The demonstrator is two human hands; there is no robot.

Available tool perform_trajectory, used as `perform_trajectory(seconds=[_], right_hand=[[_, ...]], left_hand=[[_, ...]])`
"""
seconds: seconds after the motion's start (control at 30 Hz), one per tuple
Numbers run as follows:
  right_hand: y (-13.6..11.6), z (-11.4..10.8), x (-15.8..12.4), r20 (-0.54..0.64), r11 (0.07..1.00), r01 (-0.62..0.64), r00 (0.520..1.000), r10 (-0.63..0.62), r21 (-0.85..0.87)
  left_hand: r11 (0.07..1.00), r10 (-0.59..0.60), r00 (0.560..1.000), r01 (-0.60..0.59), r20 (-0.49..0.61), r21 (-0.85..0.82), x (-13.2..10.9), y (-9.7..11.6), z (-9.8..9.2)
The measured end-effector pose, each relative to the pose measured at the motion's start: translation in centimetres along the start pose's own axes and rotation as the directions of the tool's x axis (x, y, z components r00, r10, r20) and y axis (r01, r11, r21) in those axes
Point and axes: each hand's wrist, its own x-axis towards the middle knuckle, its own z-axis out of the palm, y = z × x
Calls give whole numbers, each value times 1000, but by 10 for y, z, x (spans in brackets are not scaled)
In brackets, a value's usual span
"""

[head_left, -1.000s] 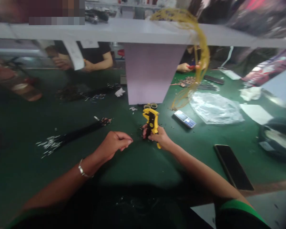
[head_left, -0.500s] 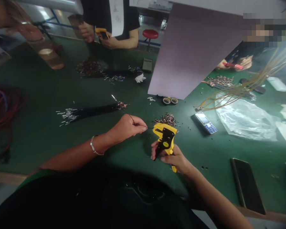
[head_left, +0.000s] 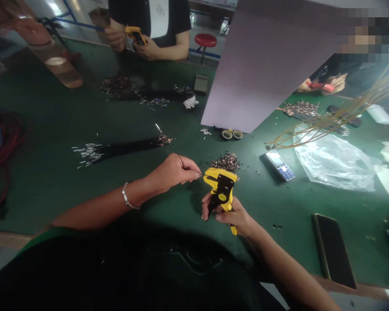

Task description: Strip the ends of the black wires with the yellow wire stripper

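My left hand (head_left: 178, 172) pinches a thin black wire (head_left: 176, 151) between thumb and fingertips. A pale tip stands up at the wire's far end, and its near end reaches the jaws of a yellow and black wire stripper (head_left: 221, 190). My right hand (head_left: 235, 214) is wrapped round the stripper's handles, below the jaws. Whether the jaws are closed on the wire is too small to tell. Behind the stripper lies a heap of small cut wire ends (head_left: 226, 160). To the left rests a bundle of black wires (head_left: 126, 147) with silvery tips at one end and coppery tips at the other.
A grey-white panel (head_left: 262, 65) stands on the green table (head_left: 116, 198), with two tape rolls (head_left: 232, 134) at its foot. To the right are a keypad phone (head_left: 280, 165), a plastic bag (head_left: 333, 160) and a smartphone (head_left: 334, 250). Co-workers' hands hold tools across the table.
The stripper and my right hand have shifted slightly left, bringing the jaws nearer my left fingertips. My left hand still pinches the wire.
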Motion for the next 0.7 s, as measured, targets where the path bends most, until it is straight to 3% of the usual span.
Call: perform_trajectory(seconds=[0.27, 0.7], right_hand=[[2, 1, -2, 41, 999, 9, 999, -11, 48], [4, 0, -4, 22, 1000, 2, 1000, -3, 13]], left_hand=[[997, -25, 999, 27, 21, -76, 0, 0, 2], [999, -37, 999, 37, 11, 6, -4, 10, 2]])
